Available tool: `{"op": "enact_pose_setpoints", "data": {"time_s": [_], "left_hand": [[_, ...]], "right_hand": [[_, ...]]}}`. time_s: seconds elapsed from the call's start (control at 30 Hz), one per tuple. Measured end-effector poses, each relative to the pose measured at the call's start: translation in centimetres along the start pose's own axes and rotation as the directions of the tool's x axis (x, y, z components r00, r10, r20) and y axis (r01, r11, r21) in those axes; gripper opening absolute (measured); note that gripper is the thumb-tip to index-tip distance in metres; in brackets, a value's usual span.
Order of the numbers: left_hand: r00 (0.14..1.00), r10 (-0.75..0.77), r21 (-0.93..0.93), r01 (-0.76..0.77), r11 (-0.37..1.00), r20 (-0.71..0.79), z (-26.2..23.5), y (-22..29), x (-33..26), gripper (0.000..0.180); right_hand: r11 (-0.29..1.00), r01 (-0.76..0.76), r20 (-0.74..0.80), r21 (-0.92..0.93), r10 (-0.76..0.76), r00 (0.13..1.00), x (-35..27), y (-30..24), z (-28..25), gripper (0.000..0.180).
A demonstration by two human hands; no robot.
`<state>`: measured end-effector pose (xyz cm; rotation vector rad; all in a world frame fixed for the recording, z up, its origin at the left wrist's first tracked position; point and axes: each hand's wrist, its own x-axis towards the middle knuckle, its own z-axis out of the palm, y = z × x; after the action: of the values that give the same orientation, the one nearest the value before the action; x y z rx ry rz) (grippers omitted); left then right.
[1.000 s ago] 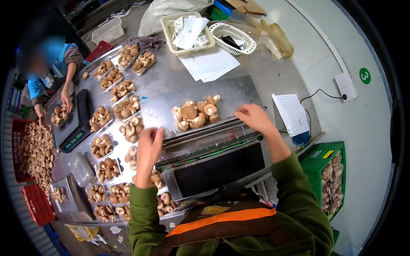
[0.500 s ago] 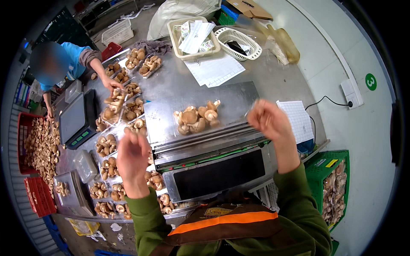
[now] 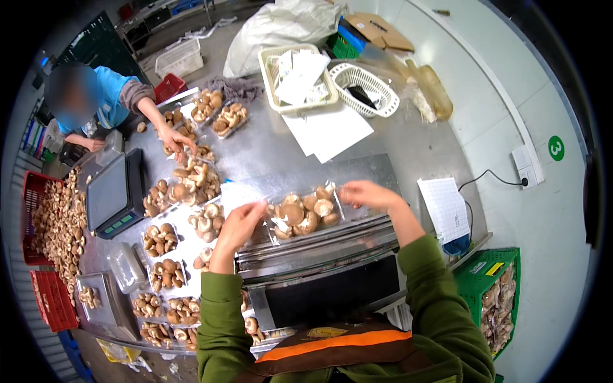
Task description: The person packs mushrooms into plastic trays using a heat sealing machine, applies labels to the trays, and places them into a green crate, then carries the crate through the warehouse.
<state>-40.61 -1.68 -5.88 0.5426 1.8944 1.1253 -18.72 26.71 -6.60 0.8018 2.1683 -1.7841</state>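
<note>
A clear plastic tray of brown mushrooms (image 3: 305,214) lies in front of me on the metal plate of a wrapping machine (image 3: 377,167). My left hand (image 3: 240,230) pinches the left end of the tray, fingers closed at its edge. At the opposite end, my right hand (image 3: 369,194) has its fingers drawn together on the tray's rim; the thumb is partly blurred. Bars and a dark flat panel (image 3: 335,287) of the machine lie between the tray and my body.
Several mushroom trays (image 3: 167,273) stand left of the machine. Across the table, a co-worker's hand (image 3: 175,139) reaches over more trays beside a scale (image 3: 116,191). Loose mushrooms (image 3: 60,214) fill the far left. Baskets (image 3: 364,86) sit at the back; a green crate (image 3: 488,293) stands right.
Both my hands have come from above the machine to the tray's two ends. The co-worker has put down a mushroom tray and let go of it. The view has tilted slightly.
</note>
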Motion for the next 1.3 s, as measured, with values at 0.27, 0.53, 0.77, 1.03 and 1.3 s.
{"op": "enact_pose_setpoints", "data": {"time_s": [0.27, 0.53, 0.77, 1.03, 1.3], "left_hand": [[0.977, 0.143, -0.299, -0.185, 0.936, -0.157, 3.0, -2.4, -3.9, 0.033], [0.999, -0.043, -0.161, 0.038, 0.986, -0.030, 5.3, -5.8, -16.2, 0.038], [0.948, 0.165, -0.084, -0.195, 0.977, -0.273, 10.4, -9.8, -18.8, 0.041], [0.661, 0.749, 0.761, -0.507, 0.405, 0.042, 19.3, -11.8, -12.9, 0.021], [0.627, 0.101, -0.521, 0.534, 0.665, 0.772, 24.7, -9.3, -20.3, 0.031]], "right_hand": [[0.990, 0.120, -0.378, 0.078, -0.082, 0.922, -6.2, -1.3, 6.2, 0.030], [0.901, -0.152, -0.150, 0.406, 0.230, 0.962, -19.4, 2.9, 13.5, 0.030], [0.990, 0.070, -0.840, 0.124, 0.067, 0.538, -24.9, 8.8, 20.0, 0.026], [0.913, 0.024, -0.907, 0.407, 0.401, 0.126, -21.1, 23.4, 22.6, 0.031], [0.334, 0.210, -0.165, 0.919, -0.160, 0.973, -30.1, 19.8, 24.1, 0.035]]}}
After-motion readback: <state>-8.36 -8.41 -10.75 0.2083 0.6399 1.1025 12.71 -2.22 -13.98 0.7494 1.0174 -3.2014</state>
